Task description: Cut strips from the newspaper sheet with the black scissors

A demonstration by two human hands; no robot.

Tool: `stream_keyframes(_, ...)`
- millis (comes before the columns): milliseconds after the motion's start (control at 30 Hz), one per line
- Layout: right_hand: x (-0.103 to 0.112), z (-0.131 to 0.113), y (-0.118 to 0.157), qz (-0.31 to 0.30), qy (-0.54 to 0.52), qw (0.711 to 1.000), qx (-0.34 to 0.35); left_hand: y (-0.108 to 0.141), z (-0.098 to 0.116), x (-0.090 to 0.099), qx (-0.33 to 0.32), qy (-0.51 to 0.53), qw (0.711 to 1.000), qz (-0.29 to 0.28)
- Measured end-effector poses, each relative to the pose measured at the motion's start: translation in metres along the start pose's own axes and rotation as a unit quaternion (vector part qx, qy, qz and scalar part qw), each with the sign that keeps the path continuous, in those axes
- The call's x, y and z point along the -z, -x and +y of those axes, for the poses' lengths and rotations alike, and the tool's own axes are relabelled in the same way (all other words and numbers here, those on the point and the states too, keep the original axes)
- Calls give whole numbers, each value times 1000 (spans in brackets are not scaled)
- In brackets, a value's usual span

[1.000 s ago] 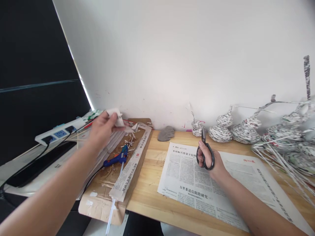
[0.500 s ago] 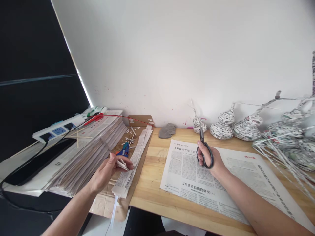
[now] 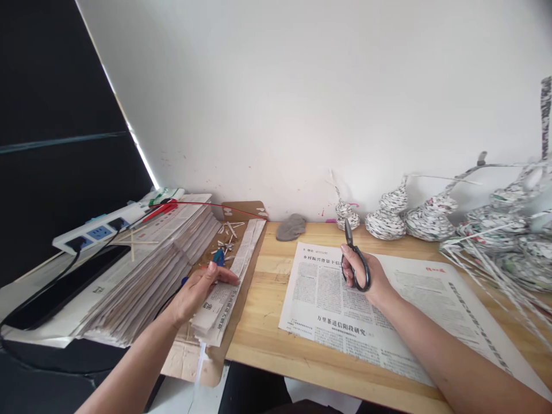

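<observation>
right hand [image 3: 376, 276] had black scissors [image 3: 353, 250] in its grip, four o'clock, over newspaper [image 3: 330, 299]. left hand [image 3: 199, 292] was over paper strips [image 3: 221, 315] at eight o'clock, couldn't tell its grip tbh.

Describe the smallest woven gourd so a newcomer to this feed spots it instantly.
Follow the white wall down to the wooden table. Along its back edge stands a row of woven paper gourds. The smallest gourd is leftmost, between the grey lump and the others, behind the scissors, and clearly tinier than its neighbours.
</observation>
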State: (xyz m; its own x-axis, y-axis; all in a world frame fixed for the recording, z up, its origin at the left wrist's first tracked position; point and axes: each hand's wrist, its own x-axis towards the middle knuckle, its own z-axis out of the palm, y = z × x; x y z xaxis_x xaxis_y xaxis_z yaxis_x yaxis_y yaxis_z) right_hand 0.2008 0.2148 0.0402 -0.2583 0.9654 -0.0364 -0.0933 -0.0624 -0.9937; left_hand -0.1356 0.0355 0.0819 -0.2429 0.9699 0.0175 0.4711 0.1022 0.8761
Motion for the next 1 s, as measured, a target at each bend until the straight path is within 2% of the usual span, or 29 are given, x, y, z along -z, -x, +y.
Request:
stream_keyframes(100,0,-2,0,6,3,1000,6,6,10,8,9,-39,997,-64)
stream_keyframes(167,1,-4,0,13,6,1000,16,9,17,12,-6,-105,990,-97)
stream_keyframes(267,2,-9,-1,26,13,999,35,12,25,6,-25,-201,973,-112)
stream_keyframes(333,3,-11,-1,30,22,998,46,14,27,-10,-57,-255,961,-93)
stream_keyframes(400,3,-11,-2,28,38,997,54,19,30,-36,-111,-276,952,-75)
stream_keyframes(500,1,-8,-1,16,77,995,67,26,35,-85,-205,-238,941,-124)
stream_keyframes(567,0,-5,1,12,118,989,84,29,38,-115,-261,-244,923,-146)
stream_keyframes(667,4,-6,1,30,198,972,124,31,40,-146,-315,-278,896,-147)
stream_keyframes(767,15,-9,-6,76,276,946,154,31,37,-160,-346,-311,874,-141)
stream_keyframes(867,30,-10,-17,113,336,923,150,34,28,-166,-368,-331,859,-131)
stream_keyframes(1000,40,-3,-27,114,380,909,127,39,17,-169,-382,-345,849,-118)
